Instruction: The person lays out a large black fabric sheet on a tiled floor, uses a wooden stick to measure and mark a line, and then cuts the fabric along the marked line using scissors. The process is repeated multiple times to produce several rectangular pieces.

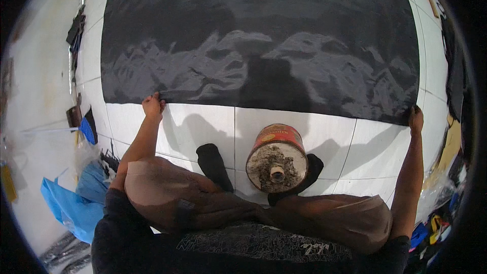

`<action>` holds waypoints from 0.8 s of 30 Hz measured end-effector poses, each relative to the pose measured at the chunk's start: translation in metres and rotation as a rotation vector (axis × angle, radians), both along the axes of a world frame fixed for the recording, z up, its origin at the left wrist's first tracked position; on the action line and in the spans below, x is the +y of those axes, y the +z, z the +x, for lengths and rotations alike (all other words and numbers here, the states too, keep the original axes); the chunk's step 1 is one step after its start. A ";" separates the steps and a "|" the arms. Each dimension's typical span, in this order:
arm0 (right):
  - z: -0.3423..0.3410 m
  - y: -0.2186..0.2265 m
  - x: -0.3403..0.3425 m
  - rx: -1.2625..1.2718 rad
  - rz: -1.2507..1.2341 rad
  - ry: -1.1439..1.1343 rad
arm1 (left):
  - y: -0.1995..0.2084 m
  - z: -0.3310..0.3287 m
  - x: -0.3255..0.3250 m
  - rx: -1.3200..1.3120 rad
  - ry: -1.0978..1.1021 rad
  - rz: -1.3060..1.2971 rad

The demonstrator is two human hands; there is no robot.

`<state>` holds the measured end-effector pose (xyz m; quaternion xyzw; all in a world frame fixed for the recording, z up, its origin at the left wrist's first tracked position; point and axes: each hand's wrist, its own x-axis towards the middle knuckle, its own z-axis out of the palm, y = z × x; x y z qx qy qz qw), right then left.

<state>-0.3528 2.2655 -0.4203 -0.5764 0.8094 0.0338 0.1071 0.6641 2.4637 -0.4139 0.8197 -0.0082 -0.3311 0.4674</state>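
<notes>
A wide sheet of black fabric (253, 15) is spread over the white tiled floor, with light ripples across its nearer half. My left hand (154, 105) pinches its near edge, a little in from the near left corner. At the near right corner, my right hand (416, 120) is closed on the cloth, arm stretched out. Between my feet stands a round red can (278, 160) with a crusted, dirty top and a small round stub in the middle. It is apart from the fabric's edge.
Blue plastic (68, 203) lies at my left, near a blue-headed brush or broom (89, 127). Clear plastic and colourful scraps (436, 228) are heaped at the right. Dark cloth (455, 81) runs along the right side. White floor tiles (203, 127) show before my feet.
</notes>
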 end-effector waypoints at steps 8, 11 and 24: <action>-0.021 -0.003 0.001 -0.081 0.041 -0.060 | 0.009 -0.014 0.001 0.048 0.018 0.020; -0.013 -0.004 0.009 -0.079 0.036 -0.081 | 0.009 -0.011 0.007 0.048 0.034 -0.011; -0.036 0.016 0.010 0.023 -0.010 -0.100 | -0.005 -0.019 0.003 0.064 -0.028 0.026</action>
